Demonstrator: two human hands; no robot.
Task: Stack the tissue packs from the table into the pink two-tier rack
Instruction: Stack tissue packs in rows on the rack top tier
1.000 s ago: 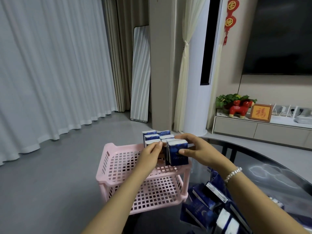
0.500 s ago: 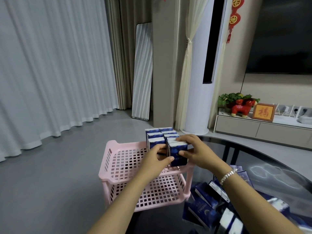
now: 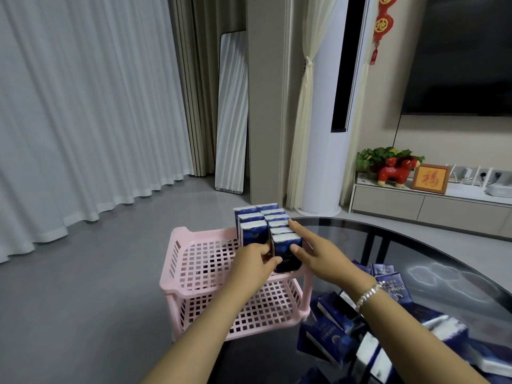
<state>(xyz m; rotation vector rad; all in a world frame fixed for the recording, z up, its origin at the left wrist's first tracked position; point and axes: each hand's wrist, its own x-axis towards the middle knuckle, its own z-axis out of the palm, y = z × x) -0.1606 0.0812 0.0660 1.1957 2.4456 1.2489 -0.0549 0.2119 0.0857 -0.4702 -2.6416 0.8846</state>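
Standing blue tissue packs point(image 3: 286, 252) in pink rack point(image 3: 194, 261) top tier, both hands point(image 3: 313, 253) touching

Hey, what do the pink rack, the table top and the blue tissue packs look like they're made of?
Pink rack: likely moulded plastic, matte, with square grid holes and rounded corners.
Table top: probably dark glass, glossy; it mirrors a ceiling light and the legs show through it.
Tissue packs: apparently thin plastic film, slightly shiny, printed navy with white tops.

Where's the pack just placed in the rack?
Head view, centre: the front pack stands upright on the pink rack's top tier, right side, between left hand and right hand.
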